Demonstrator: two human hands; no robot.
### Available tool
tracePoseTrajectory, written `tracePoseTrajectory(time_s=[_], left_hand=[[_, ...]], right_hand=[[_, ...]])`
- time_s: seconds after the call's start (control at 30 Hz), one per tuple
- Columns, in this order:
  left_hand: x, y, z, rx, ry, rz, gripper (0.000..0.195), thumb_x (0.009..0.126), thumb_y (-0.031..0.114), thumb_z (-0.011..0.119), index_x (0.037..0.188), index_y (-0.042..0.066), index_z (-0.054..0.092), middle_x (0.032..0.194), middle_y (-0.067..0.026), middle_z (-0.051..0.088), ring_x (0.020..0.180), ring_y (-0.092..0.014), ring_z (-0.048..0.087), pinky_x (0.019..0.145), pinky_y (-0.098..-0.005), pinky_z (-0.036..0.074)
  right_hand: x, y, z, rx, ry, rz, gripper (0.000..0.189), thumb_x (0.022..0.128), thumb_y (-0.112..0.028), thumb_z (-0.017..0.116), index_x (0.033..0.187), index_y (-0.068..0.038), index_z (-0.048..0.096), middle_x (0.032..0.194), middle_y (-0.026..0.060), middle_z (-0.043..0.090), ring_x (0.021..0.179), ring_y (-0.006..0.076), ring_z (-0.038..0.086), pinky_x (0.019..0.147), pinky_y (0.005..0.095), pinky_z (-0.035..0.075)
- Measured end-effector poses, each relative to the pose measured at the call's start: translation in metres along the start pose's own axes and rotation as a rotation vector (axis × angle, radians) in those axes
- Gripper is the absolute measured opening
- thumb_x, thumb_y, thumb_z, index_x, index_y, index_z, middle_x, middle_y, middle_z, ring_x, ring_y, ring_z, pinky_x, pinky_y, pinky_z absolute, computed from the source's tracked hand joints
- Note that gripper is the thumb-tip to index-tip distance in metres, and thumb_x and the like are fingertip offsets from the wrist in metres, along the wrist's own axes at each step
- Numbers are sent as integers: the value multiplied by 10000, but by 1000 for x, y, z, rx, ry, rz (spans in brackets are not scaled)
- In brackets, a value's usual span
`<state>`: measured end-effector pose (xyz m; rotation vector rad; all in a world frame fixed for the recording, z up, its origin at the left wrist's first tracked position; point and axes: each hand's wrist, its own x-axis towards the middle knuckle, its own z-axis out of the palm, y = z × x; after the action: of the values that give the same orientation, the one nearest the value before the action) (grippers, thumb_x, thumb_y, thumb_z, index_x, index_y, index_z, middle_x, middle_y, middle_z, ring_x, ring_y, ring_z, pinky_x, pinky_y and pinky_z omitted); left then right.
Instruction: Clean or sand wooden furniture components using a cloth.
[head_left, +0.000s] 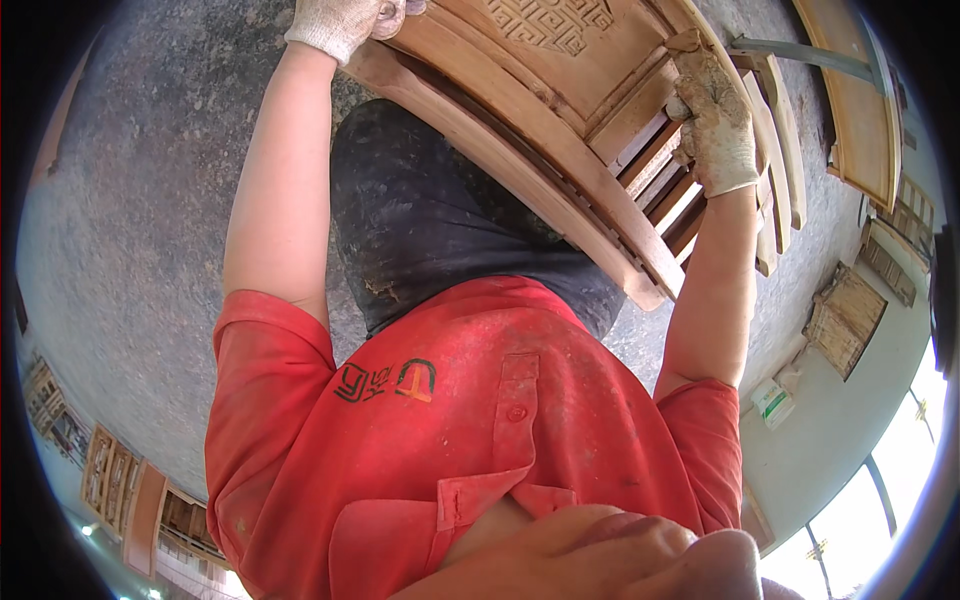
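A carved wooden furniture piece (630, 176), with a fretwork-patterned panel and slatted openings, lies tilted across the top of the view, above my lap. My left hand (349, 26), in a white knitted glove, is curled at its upper left corner; the picture's top edge cuts off part of the hand. On the right, my right hand (712, 120) wears a glove with brown-stained fingers and grips the frame beside the slats. A long pale wooden rail (495, 161) runs along the near side, close to my dark trousers.
Curved wooden legs (780, 142) stick out beyond my right hand. Another wooden panel piece (862, 127) stands at the far right, near a worn board (846, 319) and a white tub (772, 403). Slatted wooden furniture (110, 476) stands at lower left. The floor (150, 247) is mottled grey.
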<state>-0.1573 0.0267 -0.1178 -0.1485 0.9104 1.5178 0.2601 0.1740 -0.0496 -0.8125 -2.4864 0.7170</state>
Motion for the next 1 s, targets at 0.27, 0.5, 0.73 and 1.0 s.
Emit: tracePoseTrajectory(time_s=[0.27, 0.5, 0.73, 1.0], left_hand=[[-47, -29, 66, 240, -126, 338, 194, 881, 30, 641, 1040, 106, 558, 758, -94, 614, 473, -162, 561, 383, -242, 432], [2, 3, -26, 1430, -442, 910, 170, 881, 26, 629, 1013, 107, 559, 749, -85, 609, 469, -156, 555, 373, -236, 418], [-39, -23, 43, 417, -131, 444, 175, 875, 21, 614, 1015, 111, 559, 750, -78, 611, 468, -147, 553, 372, -230, 412], [-33, -21, 44, 387, -155, 342, 181, 870, 23, 612, 1015, 118, 561, 751, -77, 614, 467, -141, 554, 372, -228, 410]], right_hand=[[11, -105, -37, 521, -133, 845, 367, 943, -136, 582, 1295, -33, 589, 728, 27, 587, 479, 58, 463, 403, 181, 374], [28, -59, -42, 590, -8, 514, 397, 931, -133, 593, 1309, -15, 578, 829, 67, 634, 625, 82, 556, 523, 182, 451], [22, -57, -54, -32, -105, 175, 419, 901, -129, 628, 1309, -41, 589, 1034, 112, 654, 786, 178, 614, 722, 268, 520], [0, -44, -76, -227, 22, 315, 375, 892, -126, 635, 1266, -159, 638, 1195, 115, 591, 856, 252, 653, 802, 355, 548]])
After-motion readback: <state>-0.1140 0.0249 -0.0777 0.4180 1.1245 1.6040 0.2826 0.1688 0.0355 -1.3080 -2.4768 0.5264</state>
